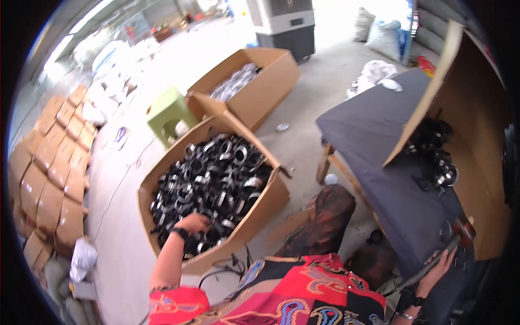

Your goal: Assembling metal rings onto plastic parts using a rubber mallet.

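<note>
My left hand reaches into a big open cardboard box of black and silver ring-shaped parts. Its blurred fingers touch the parts near the box's front wall; whether they grip one cannot be made out. At the right, my right hand is closed round a dark-handled tool with a reddish-brown head, over a table covered in dark cloth. On that table, more black and silver parts lie inside a cardboard box tipped on its side.
Behind the parts box stand a green stool and another cardboard box with clear plastic-wrapped contents. Stacked cartons line the left. A grey-white air cooler stands at the back. Dark cables lie near my legs.
</note>
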`<state>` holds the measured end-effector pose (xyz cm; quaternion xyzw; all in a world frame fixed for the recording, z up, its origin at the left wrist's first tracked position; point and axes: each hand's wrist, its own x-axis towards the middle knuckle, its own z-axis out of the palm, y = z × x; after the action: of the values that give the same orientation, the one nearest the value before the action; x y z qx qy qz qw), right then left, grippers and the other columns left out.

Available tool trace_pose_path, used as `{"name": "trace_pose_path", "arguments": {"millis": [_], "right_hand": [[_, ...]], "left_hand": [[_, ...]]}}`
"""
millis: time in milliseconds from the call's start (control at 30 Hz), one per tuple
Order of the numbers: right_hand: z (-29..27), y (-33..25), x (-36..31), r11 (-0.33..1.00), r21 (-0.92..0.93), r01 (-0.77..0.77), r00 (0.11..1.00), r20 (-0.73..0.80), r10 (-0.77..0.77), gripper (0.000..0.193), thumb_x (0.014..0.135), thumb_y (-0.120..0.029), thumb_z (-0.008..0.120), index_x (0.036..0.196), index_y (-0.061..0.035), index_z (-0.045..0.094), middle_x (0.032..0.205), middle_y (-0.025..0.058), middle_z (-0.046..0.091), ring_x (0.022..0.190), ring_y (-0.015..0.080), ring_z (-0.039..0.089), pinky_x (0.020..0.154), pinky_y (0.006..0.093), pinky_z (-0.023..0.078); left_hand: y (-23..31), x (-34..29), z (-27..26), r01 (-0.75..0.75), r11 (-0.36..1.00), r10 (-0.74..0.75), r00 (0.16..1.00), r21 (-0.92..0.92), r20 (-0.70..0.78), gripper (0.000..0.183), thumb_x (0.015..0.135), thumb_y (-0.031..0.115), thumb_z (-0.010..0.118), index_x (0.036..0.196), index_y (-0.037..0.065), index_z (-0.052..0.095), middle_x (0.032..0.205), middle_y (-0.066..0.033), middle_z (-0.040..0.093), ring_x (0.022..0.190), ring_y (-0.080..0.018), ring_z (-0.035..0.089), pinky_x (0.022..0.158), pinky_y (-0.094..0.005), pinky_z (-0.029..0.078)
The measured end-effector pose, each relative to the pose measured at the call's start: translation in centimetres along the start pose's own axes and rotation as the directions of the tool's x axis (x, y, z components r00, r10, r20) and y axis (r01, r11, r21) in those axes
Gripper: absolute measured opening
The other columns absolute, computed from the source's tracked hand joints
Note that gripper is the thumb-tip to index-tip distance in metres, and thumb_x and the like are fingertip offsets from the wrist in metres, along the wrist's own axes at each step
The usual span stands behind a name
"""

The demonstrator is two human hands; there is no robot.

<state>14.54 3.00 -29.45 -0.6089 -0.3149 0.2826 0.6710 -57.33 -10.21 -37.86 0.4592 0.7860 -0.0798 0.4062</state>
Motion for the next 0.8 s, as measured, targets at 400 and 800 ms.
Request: {"name": "trace_pose_path", "arguments": {"millis": [400,800], "right_hand": [[-4.3,2.2,-0.1,0.991,0.058,0.122,0.989,-0.090,-0.117,0.055,0.094,-0.011,0.051,0.145,-0.0135,0.033,0.070,-0.0038,0.046,0.051,0.0041,0.042,0.043,0.0185,0.035],[0.1,0.5,1.4,0.994,0.062,0.089,0.992,0.083,-0.094,0.065,0.087,-0.005,0.054,0.147,-0.0137,0.031,0.071,-0.0018,0.051,0.052,0.0069,0.047,0.047,0.0219,0.042]], "left_hand": [[27.5,2.1,-9.3,-0.669,0.694,0.670,0.464,0.267,-0.579,0.022,0.081,0.018,0.056,0.092,0.005,0.069,0.080,-0.0188,0.066,0.077,-0.0363,0.064,0.070,-0.0425,0.051],[57.1,-0.2,0.0,-0.977,0.213,0.900,0.186,0.027,-0.395,0.022,0.081,0.009,0.064,0.101,0.001,0.068,0.082,-0.0159,0.068,0.076,-0.0222,0.068,0.070,-0.0316,0.052]]}}
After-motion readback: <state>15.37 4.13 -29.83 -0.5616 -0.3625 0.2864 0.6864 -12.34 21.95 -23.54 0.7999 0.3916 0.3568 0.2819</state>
